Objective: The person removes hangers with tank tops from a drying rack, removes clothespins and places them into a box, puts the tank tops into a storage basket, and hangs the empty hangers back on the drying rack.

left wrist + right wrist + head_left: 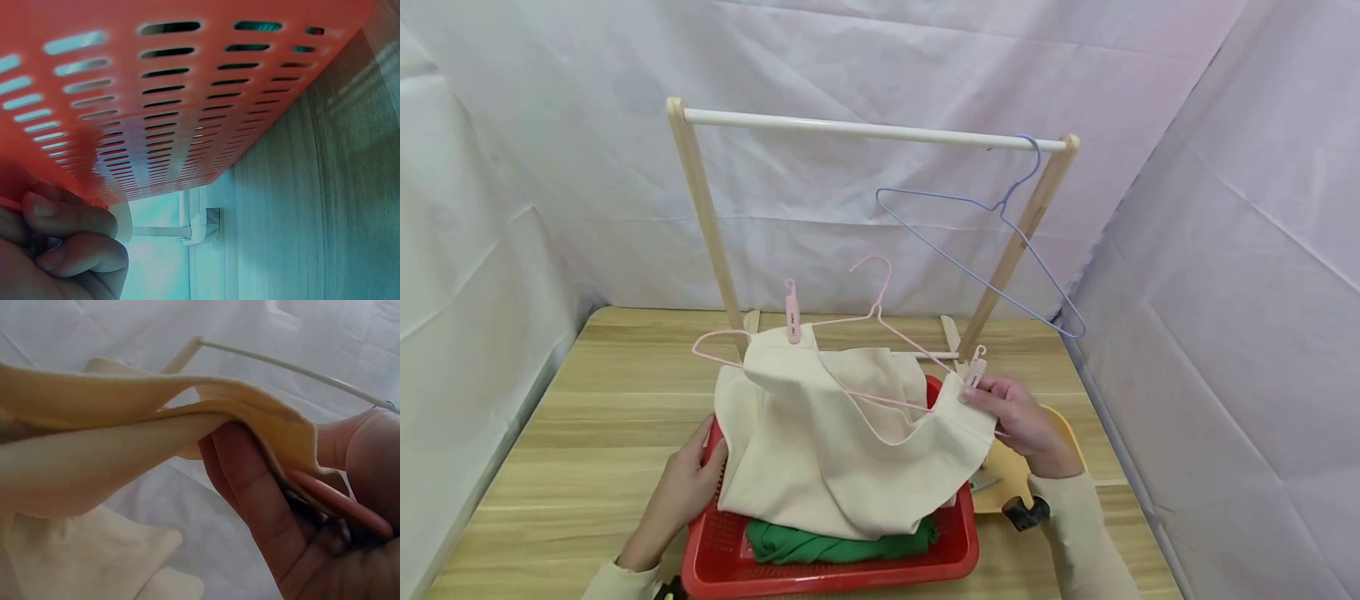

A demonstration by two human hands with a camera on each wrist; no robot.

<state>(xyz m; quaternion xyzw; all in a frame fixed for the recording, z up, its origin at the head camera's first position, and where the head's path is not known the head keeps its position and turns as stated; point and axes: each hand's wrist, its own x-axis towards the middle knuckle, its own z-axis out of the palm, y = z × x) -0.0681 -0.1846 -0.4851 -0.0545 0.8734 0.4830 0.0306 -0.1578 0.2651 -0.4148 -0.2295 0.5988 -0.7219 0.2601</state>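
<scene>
My left hand (681,483) grips the left rim of a red plastic basket (835,581). In the left wrist view its fingers (78,219) curl beside the slotted wall. A cream sleeveless garment (827,450) hangs on a pink hanger (886,400) above the basket. One pink clothespin (793,321) is clipped at its left shoulder, another pink clothespin (976,372) at the right. Just below that right clothespin, my right hand (1018,417) pinches the shoulder between thumb and fingers. The right wrist view shows the cream fabric (112,450) and a pink hanger end (344,503) within that grasp.
Green cloth (842,546) lies in the basket under the garment. Behind stands a wooden rack with a white rail (850,128); a blue hanger (955,258) hangs near its right post. A yellow tray (1007,483) sits beneath my right forearm. White fabric walls (1247,292) enclose the table.
</scene>
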